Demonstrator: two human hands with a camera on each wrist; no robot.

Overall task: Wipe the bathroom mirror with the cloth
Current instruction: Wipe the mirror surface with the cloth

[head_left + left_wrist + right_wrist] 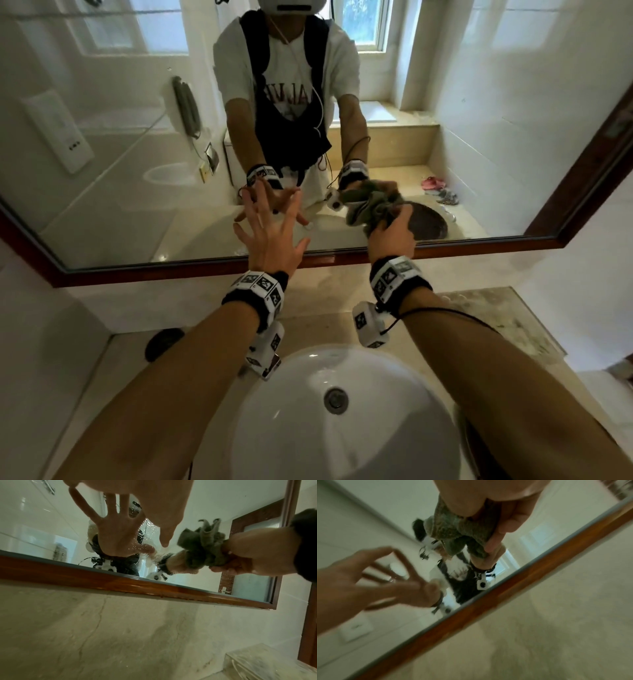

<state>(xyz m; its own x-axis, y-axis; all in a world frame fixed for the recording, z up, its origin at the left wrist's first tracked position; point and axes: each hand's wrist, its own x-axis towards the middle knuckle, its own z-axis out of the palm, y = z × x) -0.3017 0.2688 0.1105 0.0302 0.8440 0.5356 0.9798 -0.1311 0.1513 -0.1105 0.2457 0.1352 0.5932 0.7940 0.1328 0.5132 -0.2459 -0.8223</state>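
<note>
While your right hand [392, 236] is clenched round the bunched grey-green terry cloth [371, 207], loose folds of it spill out towards the large wood-framed bathroom mirror [137, 144], low and right of centre on the glass. It looks light, soft and floppy, so a crumpled wad will likely wipe only a narrow patch; you'd do better to flatten it under your palm and press evenly. Droplets speckle the glass in the left wrist view, so expect it to slide easily. Your left hand [270, 233] is spread wide, empty, fingertips at the glass; whether they touch it I cannot tell.
</note>
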